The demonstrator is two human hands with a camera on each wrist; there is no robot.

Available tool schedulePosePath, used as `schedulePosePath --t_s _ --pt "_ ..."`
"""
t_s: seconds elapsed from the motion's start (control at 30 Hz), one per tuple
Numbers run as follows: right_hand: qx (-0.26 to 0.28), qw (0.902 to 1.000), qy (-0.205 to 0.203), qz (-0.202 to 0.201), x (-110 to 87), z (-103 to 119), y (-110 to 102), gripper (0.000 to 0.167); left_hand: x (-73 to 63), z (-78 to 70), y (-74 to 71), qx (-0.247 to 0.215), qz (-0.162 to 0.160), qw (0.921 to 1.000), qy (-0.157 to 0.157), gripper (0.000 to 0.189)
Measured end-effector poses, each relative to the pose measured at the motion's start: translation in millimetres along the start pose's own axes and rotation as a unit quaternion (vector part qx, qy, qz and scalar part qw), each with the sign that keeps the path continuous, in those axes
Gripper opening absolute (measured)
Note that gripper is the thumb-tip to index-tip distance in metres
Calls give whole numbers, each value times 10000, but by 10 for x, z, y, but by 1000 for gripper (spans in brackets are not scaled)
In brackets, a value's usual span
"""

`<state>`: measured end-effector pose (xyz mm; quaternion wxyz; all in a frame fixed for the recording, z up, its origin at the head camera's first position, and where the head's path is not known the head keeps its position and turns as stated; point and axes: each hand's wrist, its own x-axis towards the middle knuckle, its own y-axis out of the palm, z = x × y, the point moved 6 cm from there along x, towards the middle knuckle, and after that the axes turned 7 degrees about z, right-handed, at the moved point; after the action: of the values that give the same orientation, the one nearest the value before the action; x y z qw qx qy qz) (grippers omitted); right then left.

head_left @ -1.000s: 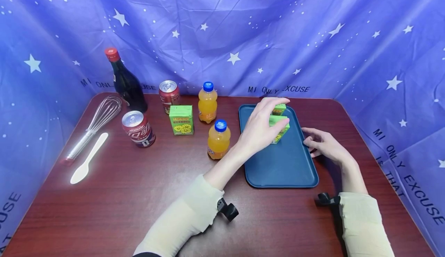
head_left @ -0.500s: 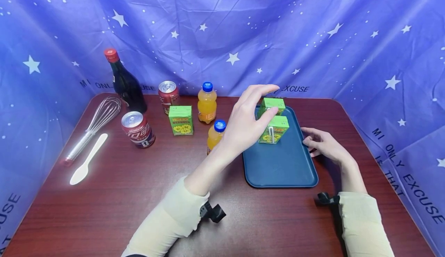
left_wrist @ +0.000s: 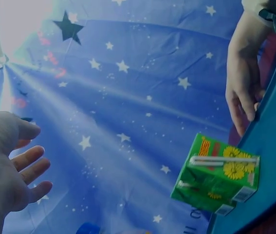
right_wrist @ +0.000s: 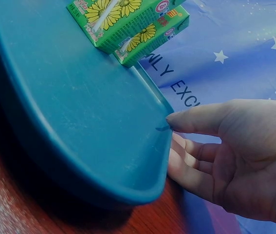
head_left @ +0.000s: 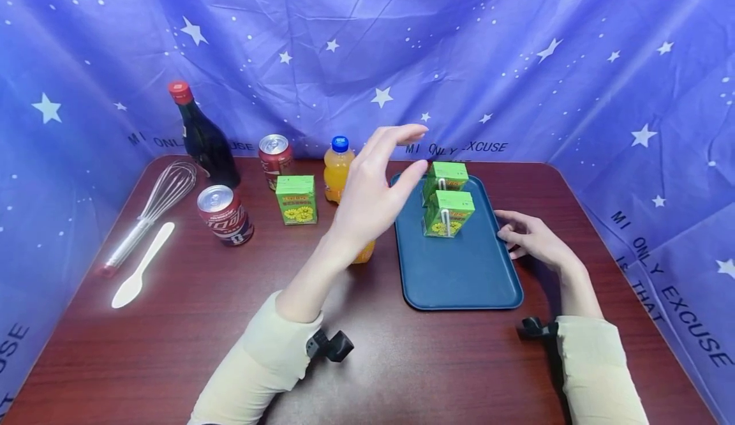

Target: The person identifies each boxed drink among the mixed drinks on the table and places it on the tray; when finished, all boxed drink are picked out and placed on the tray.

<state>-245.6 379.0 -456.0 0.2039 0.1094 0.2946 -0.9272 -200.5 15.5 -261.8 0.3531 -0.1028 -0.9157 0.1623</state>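
Note:
My left hand (head_left: pixel 370 198) hovers in the air left of the blue tray (head_left: pixel 459 284), fingers spread from the thumb and nothing in it. In the head view it overlaps two orange drink bottles; the nearer bottle (head_left: pixel 364 254) is mostly hidden behind it. Two green juice boxes stand upright on the tray's far half, the front box (head_left: pixel 449 214) before the back box (head_left: pixel 448 176), each with a straw on its side. At the tray's right edge, my right hand (head_left: pixel 536 240) pinches the rim, thumb over its top and fingers outside, as the right wrist view shows.
Left of the bottles stands another green juice box (head_left: pixel 297 200). Beyond it are a front cola can (head_left: pixel 226 214), a rear can (head_left: pixel 275 160) and a dark bottle (head_left: pixel 208 141). A whisk (head_left: pixel 152 214) and a white spoon (head_left: pixel 143 265) lie far left. Starry cloth (head_left: pixel 321 74) walls the table.
My left hand has drawn back leftward and up from the juice boxes, leaving both standing in plain sight on the tray. The right hand keeps its place at the rim.

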Motion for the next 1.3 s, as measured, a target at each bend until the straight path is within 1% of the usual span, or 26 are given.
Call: schedulePosePath --t_s 0.13,0.23,0.4,0.53,0.8,0.87,1.0,1.17,1.3 --pt "1 10000 21 14 1 -6 6 61 -52 85 -132 -53 -186 9998 49 36" --pt "-23 10000 14 -12 3 -26 -1 60 -105 172 -236 -126 -334 9994 -5 35" --pt "-10 10000 -19 -77 6 -27 -5 59 -202 330 -384 -268 -437 9983 -294 35" --pt "28 10000 -59 -35 10 -27 6 60 -271 429 -481 -207 -488 9975 -457 34" --pt "69 10000 37 -35 -1 -35 1 59 -383 640 -685 162 -473 9968 -622 33" --pt "42 10000 10 -25 2 -30 1 60 -417 702 -752 270 -503 9959 -703 34" --pt "8 10000 -48 -35 7 -20 0 60 -494 826 -873 475 -562 9927 -959 33" --pt "88 9999 -39 -72 -1 -11 -1 60 -559 970 -950 692 -466 9898 -1152 34" --pt "130 9999 -18 -57 -13 -23 1 61 -610 1083 -994 808 -465 9873 -1288 34"
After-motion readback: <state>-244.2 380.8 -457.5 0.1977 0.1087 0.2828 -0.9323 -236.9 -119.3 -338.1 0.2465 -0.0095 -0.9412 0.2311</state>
